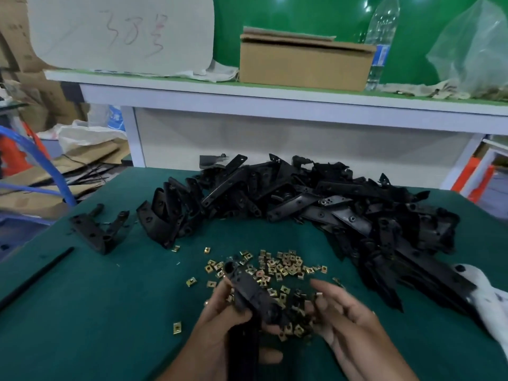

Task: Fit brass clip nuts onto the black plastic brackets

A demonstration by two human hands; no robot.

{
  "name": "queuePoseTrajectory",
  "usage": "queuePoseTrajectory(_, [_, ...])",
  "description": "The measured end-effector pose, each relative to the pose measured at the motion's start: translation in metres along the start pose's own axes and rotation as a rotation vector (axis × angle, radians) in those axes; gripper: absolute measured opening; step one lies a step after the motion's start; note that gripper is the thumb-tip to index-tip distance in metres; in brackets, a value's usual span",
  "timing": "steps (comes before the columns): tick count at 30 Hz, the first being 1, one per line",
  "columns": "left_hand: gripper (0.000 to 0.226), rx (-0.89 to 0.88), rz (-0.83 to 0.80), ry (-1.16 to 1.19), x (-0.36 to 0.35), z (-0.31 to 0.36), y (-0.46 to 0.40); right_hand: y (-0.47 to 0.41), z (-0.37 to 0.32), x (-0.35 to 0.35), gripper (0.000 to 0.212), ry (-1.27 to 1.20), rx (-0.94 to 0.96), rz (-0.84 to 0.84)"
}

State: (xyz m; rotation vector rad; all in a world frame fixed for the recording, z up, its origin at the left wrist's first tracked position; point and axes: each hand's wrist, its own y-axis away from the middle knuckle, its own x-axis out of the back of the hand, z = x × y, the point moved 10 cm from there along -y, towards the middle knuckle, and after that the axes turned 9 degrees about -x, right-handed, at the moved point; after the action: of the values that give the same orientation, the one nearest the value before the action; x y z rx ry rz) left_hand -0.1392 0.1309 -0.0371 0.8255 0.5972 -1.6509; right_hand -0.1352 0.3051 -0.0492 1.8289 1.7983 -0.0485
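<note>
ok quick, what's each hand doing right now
Left hand: grips a black plastic bracket.
Right hand: seems to pinch a brass clip nut; blurred, so it cannot be told for sure.

On the bench [82,312], the scattered clip nuts [280,266] lie at the centre. The big heap of brackets [316,199] runs from 12 round to 3 o'clock of them. A small stack of brackets [97,229] sits at 10 o'clock, with a thin rod [38,274] at 9 o'clock. At 6 o'clock the left hand [220,325] holds one bracket [254,295] above the nuts, and the right hand [346,317] is just beside it at 5 o'clock. Behind the bench, on a shelf [192,90], a cardboard box [302,64] stands with a bottle [380,42] to its right.
</note>
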Motion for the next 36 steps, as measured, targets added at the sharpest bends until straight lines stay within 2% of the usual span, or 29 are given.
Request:
queuePoseTrajectory(1, [0.084, -0.009, 0.053, -0.059, 0.005, 0.000, -0.004, 0.000, 0.001, -0.001, 0.026, -0.045, -0.005, -0.024])
queuePoseTrajectory(2, [0.073, -0.031, 0.069, -0.126, 0.010, 0.000, -0.006, 0.000, 0.002, -0.002, 0.025, -0.068, -0.010, -0.038])
queuePoseTrajectory(4, [0.034, -0.046, 0.025, -0.198, 0.003, -0.005, -0.005, 0.002, 0.002, -0.006, 0.020, -0.075, -0.019, -0.076])
queuePoseTrajectory(5, [0.027, -0.051, 0.001, -0.230, 0.000, -0.009, 0.000, 0.003, 0.002, -0.008, 0.018, -0.074, -0.019, -0.099])
queuePoseTrajectory(9, [0.029, -0.183, -0.064, -0.441, 0.001, -0.004, 0.009, 0.008, -0.003, -0.009, 0.014, -0.034, 0.008, -0.147])
queuePoseTrajectory(13, [0.040, -0.130, -0.168, -0.601, -0.003, -0.008, 0.012, 0.012, -0.009, -0.015, 0.011, 0.012, 0.057, -0.175])
queuePoseTrajectory(17, [0.037, -0.230, -0.215, -0.884, -0.005, -0.005, 0.014, 0.016, -0.004, -0.021, 0.017, 0.110, 0.083, -0.172])
queuePoseTrajectory(21, [0.031, -0.220, -0.233, -0.851, -0.004, -0.009, 0.012, 0.017, 0.002, -0.022, 0.021, 0.197, 0.092, -0.142])
queuePoseTrajectory(29, [0.033, -0.154, -0.253, -0.671, -0.006, -0.016, 0.011, 0.019, 0.004, -0.023, 0.010, 0.240, 0.116, -0.136])
queuePoseTrajectory(36, [0.030, -0.192, -0.277, -0.684, -0.011, -0.012, 0.012, 0.017, 0.004, -0.017, 0.023, 0.293, 0.133, -0.080])
